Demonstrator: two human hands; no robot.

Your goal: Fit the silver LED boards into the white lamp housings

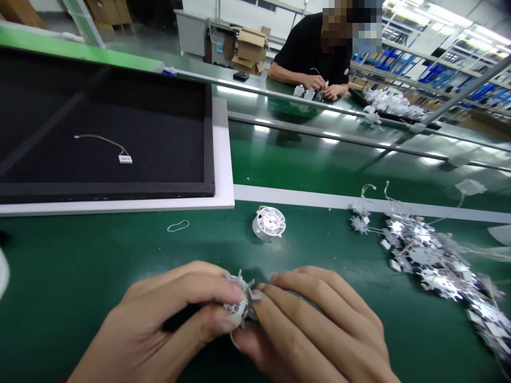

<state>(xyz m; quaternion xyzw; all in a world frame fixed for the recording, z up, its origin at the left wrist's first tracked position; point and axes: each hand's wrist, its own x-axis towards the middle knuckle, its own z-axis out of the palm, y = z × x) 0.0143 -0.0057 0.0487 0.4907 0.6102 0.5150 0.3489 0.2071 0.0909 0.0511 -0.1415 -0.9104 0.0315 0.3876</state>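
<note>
Silver spiked disc (pixel 240 300) is sitting between both hands, left hand (pixel 147 324) pinching it, right hand (pixel 319 324) pressing its edge to keep it steady. White plastic housing (pixel 269 223) is lying just ahead of the hands

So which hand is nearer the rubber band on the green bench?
The left hand is nearer, just short of the rubber band; the right hand is farther off, to the band's right.
</note>
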